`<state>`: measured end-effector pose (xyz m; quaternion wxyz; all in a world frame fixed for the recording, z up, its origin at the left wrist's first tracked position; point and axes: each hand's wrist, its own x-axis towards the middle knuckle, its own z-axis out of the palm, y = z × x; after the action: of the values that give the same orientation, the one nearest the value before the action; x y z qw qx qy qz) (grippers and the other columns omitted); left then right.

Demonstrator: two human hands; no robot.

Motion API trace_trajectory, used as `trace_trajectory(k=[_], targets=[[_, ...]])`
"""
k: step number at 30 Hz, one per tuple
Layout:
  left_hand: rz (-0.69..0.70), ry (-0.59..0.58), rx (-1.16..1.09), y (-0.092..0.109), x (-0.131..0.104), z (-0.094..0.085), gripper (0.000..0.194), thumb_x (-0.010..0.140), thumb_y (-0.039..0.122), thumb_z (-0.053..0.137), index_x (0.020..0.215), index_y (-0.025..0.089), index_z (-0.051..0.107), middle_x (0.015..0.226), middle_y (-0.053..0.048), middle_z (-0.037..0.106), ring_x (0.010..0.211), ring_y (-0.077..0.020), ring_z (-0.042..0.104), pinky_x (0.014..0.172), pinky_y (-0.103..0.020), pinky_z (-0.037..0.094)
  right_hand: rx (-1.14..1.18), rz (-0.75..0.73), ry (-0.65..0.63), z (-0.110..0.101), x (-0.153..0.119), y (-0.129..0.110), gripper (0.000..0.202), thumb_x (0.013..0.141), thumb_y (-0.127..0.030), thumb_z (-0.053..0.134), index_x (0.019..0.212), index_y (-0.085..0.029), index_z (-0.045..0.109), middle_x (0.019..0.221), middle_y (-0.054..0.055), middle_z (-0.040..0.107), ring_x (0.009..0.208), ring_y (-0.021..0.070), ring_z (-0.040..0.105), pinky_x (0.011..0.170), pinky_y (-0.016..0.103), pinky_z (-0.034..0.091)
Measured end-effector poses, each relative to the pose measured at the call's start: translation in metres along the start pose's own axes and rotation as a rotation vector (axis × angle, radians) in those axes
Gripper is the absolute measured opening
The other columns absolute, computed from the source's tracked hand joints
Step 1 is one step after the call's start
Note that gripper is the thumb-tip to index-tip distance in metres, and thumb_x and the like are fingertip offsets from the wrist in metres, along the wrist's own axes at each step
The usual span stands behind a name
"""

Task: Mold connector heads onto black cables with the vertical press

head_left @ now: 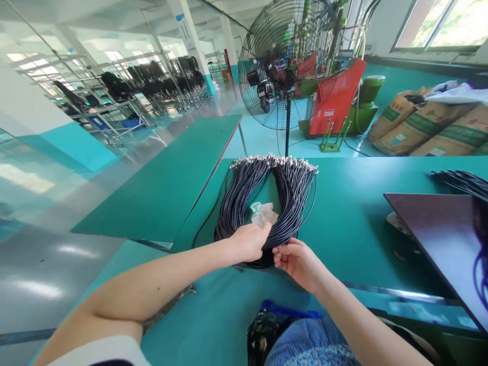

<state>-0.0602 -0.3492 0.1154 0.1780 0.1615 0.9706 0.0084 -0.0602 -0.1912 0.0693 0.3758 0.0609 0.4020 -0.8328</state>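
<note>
A thick bundle of black cables [244, 203] with silvery metal ends curves in a U on the green table, its bend toward me. My left hand [252, 243] is closed over the near part of the bend, its fingers wrapped round the cables. Just right of it, my right hand [299, 262] touches the lower edge of the bundle, thumb and fingers curled together; whether a cable is between them is hidden. Inside the U lies a crumpled translucent bag [264, 213] with a green-edged opening.
A green table [343, 223] carries the bundle, with another green tabletop [163, 178] at its left. A dark panel [438, 223] and more black cables [463, 182] are at right. Behind the table stand a large fan [267, 76], a red machine [335, 101] and stacked sacks [430, 124].
</note>
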Motion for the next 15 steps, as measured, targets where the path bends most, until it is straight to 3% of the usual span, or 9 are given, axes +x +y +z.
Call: trace_trajectory(k=[4, 7, 11, 15], targets=[[-0.044, 0.035, -0.044, 0.001, -0.001, 0.001, 0.041, 0.064, 0.022, 0.050, 0.104, 0.017, 0.041, 0.086, -0.012, 0.064, 0.079, -0.0311, 0.061, 0.059, -0.035, 0.044, -0.030, -0.009, -0.008, 0.002, -0.001, -0.002, 0.009, 0.057, -0.008, 0.062, 0.060, -0.012, 0.055, 0.063, 0.004, 0.061, 0.050, 0.0111, 0.054, 0.049, 0.023, 0.045], [-0.026, 0.035, -0.108, -0.005, -0.004, -0.015, 0.045, 0.063, 0.023, 0.050, 0.107, 0.019, 0.041, 0.090, -0.009, 0.064, 0.081, -0.0283, 0.061, 0.061, -0.032, 0.042, -0.027, -0.036, -0.040, -0.001, -0.003, -0.006, 0.012, 0.060, -0.008, 0.063, 0.070, -0.012, 0.058, 0.063, 0.003, 0.061, 0.051, 0.0110, 0.054, 0.049, 0.023, 0.045], [0.053, -0.008, -0.179, -0.019, -0.008, -0.073, 0.042, 0.059, 0.023, 0.052, 0.099, 0.018, 0.045, 0.091, -0.005, 0.062, 0.077, -0.0201, 0.059, 0.057, -0.025, 0.040, -0.038, -0.041, -0.078, -0.003, -0.008, -0.020, 0.033, 0.065, -0.009, 0.063, 0.098, -0.010, 0.057, 0.070, 0.006, 0.064, 0.058, 0.0142, 0.059, 0.058, 0.026, 0.049], [0.106, -0.040, -0.050, -0.016, -0.010, -0.128, 0.030, 0.059, 0.023, 0.051, 0.089, 0.017, 0.047, 0.084, -0.004, 0.060, 0.071, -0.0181, 0.056, 0.053, -0.025, 0.038, 0.145, -0.061, -0.100, 0.000, -0.006, -0.051, 0.042, 0.077, -0.041, 0.058, 0.102, -0.008, 0.054, 0.099, 0.019, 0.063, 0.092, 0.0250, 0.061, 0.084, 0.036, 0.047]])
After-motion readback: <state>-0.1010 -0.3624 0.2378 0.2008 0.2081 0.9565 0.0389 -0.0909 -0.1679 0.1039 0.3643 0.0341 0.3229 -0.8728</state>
